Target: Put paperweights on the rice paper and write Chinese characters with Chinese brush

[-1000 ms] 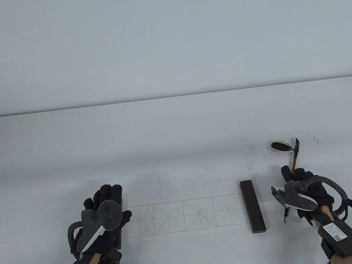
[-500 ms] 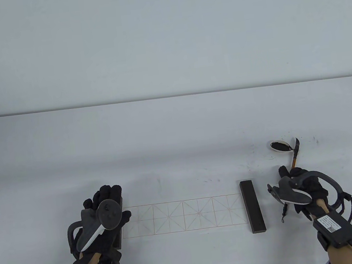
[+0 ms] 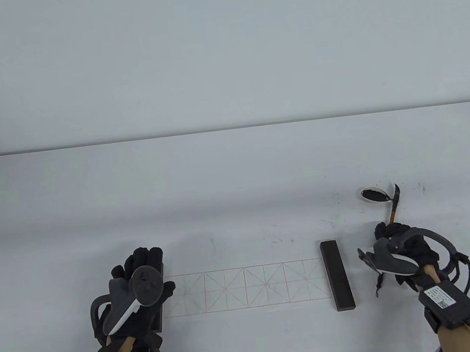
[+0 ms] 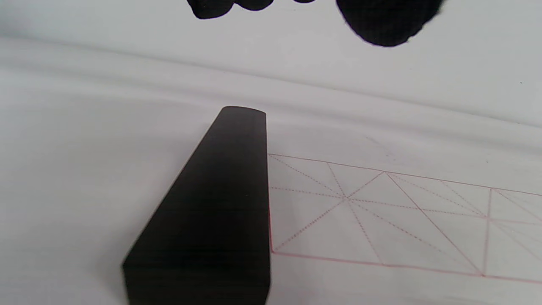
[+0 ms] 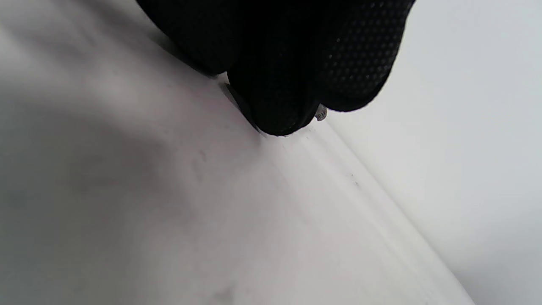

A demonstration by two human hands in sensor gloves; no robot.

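White table (image 3: 234, 171): rice paper (image 3: 248, 287), two paperweights (image 3: 337, 274), ink dish (image 3: 374, 194).

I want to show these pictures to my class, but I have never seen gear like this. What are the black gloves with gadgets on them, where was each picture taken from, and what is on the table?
These are a person's two hands in black sensor gloves; the controller-like gadget strapped to the back of each hand only tracks its movement.

One camera looks down at the white table; the other two sit on the wrists, so gloved fingertips hang in from the top of those pictures.

On the table lies rice paper printed with red practice squares, still blank. A dark paperweight lies at its right end; a second paperweight lies at its left end, under the left hand, whose fingers are straight.

The right hand grips a brush beside a small ink dish.
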